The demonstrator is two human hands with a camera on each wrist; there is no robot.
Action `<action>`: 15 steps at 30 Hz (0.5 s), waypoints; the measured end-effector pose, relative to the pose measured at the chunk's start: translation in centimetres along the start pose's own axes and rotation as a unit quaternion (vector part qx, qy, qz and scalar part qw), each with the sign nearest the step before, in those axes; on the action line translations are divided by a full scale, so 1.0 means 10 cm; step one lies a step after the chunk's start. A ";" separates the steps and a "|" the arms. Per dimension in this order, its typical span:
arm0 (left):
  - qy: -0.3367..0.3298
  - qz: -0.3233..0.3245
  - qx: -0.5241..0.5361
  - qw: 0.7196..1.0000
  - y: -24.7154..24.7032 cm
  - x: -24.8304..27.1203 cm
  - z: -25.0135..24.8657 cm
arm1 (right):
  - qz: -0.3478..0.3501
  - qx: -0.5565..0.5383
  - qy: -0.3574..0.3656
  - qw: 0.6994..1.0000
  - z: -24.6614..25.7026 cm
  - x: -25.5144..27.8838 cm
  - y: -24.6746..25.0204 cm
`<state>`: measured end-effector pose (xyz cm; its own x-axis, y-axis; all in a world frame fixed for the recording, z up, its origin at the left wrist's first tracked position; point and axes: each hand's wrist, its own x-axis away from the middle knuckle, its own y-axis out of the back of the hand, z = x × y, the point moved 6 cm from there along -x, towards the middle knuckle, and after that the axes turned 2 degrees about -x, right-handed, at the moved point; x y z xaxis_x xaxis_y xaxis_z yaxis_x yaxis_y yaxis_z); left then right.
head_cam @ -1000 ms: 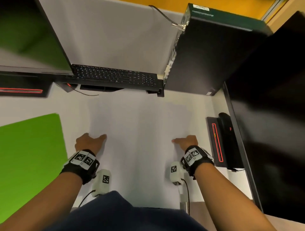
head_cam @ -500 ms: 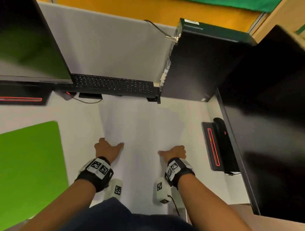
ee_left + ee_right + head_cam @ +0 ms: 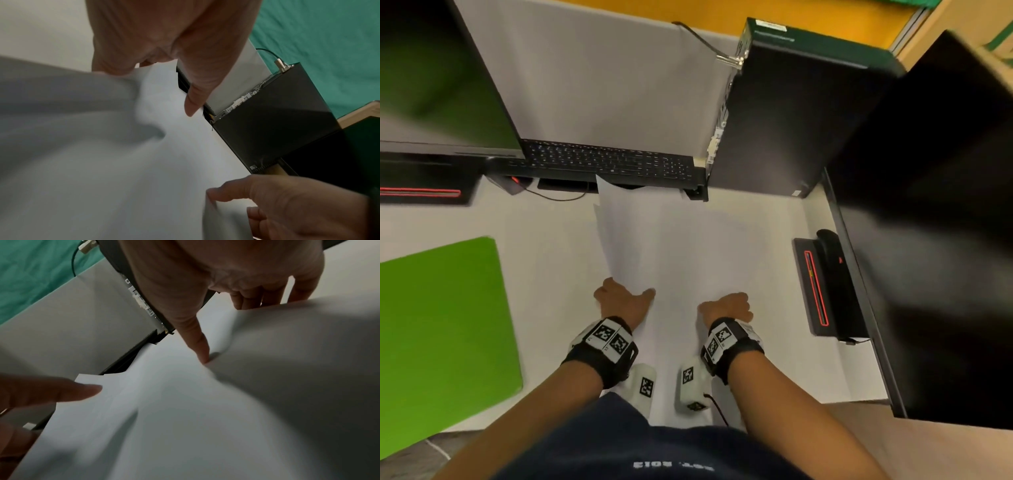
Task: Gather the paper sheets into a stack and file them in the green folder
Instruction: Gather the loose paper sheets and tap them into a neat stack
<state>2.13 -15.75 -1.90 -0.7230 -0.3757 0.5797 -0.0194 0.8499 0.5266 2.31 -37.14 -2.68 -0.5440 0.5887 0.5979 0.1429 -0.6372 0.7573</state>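
Near the desk's [image 3: 839, 377] front edge, the left hand [image 3: 624, 301] and right hand [image 3: 729, 307] each pinch the paper sheets [image 3: 671, 246] (thumb on top, fingers beneath) at the sides; the sheets bow between them, far corners reaching the keyboard [image 3: 606, 162]; the green folder [image 3: 438, 329] lies flat at the left edge.

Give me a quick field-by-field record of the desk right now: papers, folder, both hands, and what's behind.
papers: white paper sheets bunched mid-desk, edges uneven, partly lifted
left hand: left hand pinches the sheets' left edge
right hand: right hand holds the right edge, thumb on top
folder: flat green folder to the left, apart from the sheets
behind: black keyboard, black computer tower
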 end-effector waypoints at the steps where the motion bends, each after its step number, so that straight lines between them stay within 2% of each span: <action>1: 0.003 -0.001 0.015 1.000 -0.01 -0.01 0.00 | 0.002 -0.010 -0.005 1.000 0.00 0.00 -0.01; 3: 0.013 -0.001 0.005 1.000 -0.01 -0.03 0.03 | 0.001 -0.008 -0.014 1.000 0.00 0.00 0.01; 7: 0.033 -0.025 -0.095 0.995 0.00 0.07 0.01 | 0.002 -0.012 -0.021 1.000 0.00 0.05 0.04; 10: 0.027 -0.028 -0.096 0.995 -0.03 0.09 0.02 | 0.011 -0.017 -0.005 1.000 0.05 0.03 0.00; 15: 0.027 -0.023 -0.064 0.997 0.00 0.04 0.03 | 0.045 -0.055 -0.025 0.997 0.08 0.07 0.00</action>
<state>1.61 -15.77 -1.84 -0.6856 -0.4354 0.5834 0.0383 0.7787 0.6262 2.57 -36.36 -2.07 -0.4916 0.5482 0.6766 0.0970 -0.7376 0.6682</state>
